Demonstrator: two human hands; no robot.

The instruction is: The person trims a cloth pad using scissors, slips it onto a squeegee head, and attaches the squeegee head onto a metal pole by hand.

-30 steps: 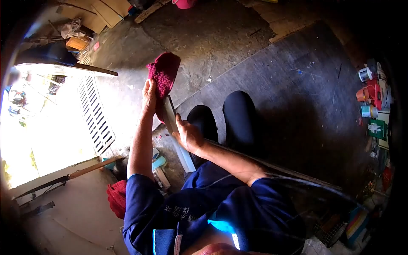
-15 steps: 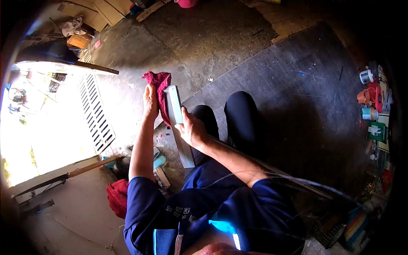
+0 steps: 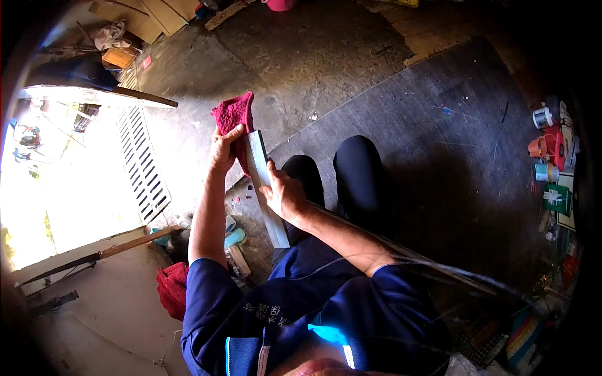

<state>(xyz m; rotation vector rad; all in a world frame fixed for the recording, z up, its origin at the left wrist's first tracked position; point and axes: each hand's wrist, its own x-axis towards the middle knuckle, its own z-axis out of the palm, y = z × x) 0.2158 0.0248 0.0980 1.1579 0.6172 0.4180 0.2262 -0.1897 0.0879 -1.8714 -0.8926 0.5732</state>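
In front of you lies a stained concrete floor (image 3: 313, 69), with a dark floor sheet (image 3: 439, 122) on one part. At your left, strong daylight comes through an opening (image 3: 69, 200) beside a slotted grate (image 3: 143, 164); your right is in shadow.

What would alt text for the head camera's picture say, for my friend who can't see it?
A person's right hand grips a pale bar while the left hand holds a red cloth beside its far end. Two dark-clad knees show over a grey floor, with a slotted grate in bright light at left.
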